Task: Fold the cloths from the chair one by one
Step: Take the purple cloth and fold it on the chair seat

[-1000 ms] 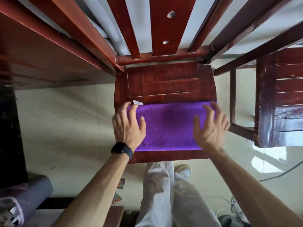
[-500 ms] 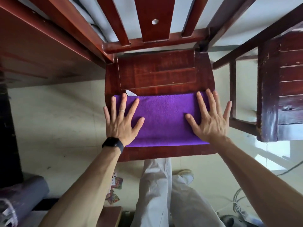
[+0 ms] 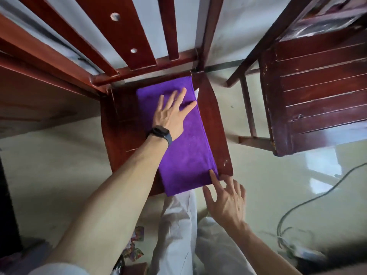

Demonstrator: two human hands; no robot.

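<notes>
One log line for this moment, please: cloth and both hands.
cloth: purple, flat along chair seat | left hand: flat, pressing far end | right hand: fingers spread, fingertip touching near right corner | fold: pending

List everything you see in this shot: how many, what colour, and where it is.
cloth: one, purple, folded into a long strip on the chair seat
label: one, white, poking out at the cloth's far right edge
chair: one, red-brown wood, centre, slatted back at top
second wooden piece: one, dark brown, right of the chair
floor: pale, glossy, all around
cable: one, grey, on the floor at right
wrappers: a few, multicoloured, on the floor at bottom
watch: one, black, on the left wrist
trousers: white, bottom centre
left hand: flat on the cloth's far half, fingers spread
right hand: open, index fingertip at the cloth's near right corner
</notes>
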